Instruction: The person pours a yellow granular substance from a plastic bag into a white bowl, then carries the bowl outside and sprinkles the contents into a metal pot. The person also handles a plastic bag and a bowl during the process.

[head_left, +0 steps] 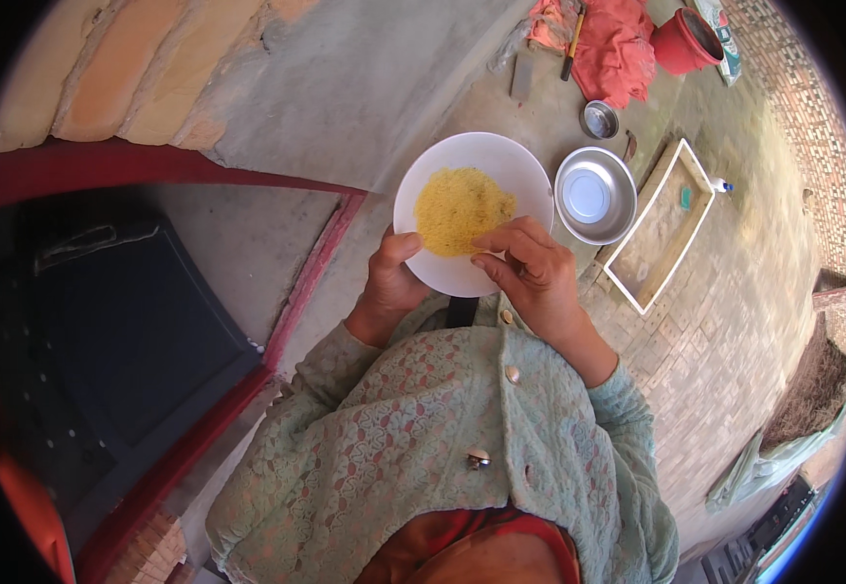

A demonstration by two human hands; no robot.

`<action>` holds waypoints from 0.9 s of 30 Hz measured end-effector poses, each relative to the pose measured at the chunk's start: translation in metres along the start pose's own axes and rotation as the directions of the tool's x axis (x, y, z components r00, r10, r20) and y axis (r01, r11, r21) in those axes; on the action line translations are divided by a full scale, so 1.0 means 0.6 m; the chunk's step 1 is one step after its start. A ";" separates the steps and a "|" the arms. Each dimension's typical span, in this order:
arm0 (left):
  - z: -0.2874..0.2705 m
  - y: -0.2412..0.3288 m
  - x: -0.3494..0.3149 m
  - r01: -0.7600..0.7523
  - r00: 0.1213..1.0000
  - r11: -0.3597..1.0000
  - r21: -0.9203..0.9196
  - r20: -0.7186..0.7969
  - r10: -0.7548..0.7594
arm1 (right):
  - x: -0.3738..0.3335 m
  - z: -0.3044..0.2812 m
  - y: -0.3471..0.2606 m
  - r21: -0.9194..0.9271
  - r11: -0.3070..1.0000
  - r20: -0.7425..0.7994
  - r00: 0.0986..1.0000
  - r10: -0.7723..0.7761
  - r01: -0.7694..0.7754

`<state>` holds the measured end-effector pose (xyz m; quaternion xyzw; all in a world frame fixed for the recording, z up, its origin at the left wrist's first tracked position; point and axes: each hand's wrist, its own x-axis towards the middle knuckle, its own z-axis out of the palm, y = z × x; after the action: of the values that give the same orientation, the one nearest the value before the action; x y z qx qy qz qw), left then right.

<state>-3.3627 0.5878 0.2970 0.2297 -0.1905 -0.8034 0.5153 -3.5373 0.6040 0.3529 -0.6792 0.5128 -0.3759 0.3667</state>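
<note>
A white bowl is held up in front of my chest, with a heap of fine yellow grain in it. My left hand grips the bowl's left side, thumb over the rim and the other fingers hidden beneath. Over the lower right of the bowl, my right hand has thumb and forefinger pinched together at the edge of the grain. Whatever lies between those fingertips is too small to make out. Just right of the bowl, a wide metal basin stands on the ground.
Beyond the basin are a small metal bowl, a red cloth and a red bucket. A white-edged rectangular trough is sunk in the paving at right. A red-framed doorway lies to my left, beside a grey wall.
</note>
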 end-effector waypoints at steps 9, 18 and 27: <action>0.006 -0.006 0.003 0.027 1.000 0.999 0.036 -0.006 -0.027 | 0.013 0.029 0.018 -0.153 0.988 0.026 1.000 -0.014 0.018; 0.004 -0.009 0.011 0.030 1.000 0.999 0.025 -0.001 -0.030 | 0.016 0.035 0.025 -0.419 0.899 0.011 0.991 -0.133 0.125; 0.006 -0.011 0.016 0.066 0.998 0.998 0.018 0.000 -0.066 | 0.002 0.000 0.034 0.166 0.982 -0.169 0.978 0.122 -0.094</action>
<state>-3.3733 0.5819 0.2946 0.2401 -0.1905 -0.8182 0.4864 -3.5457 0.5987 0.3350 -0.5828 0.5486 -0.4538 0.3918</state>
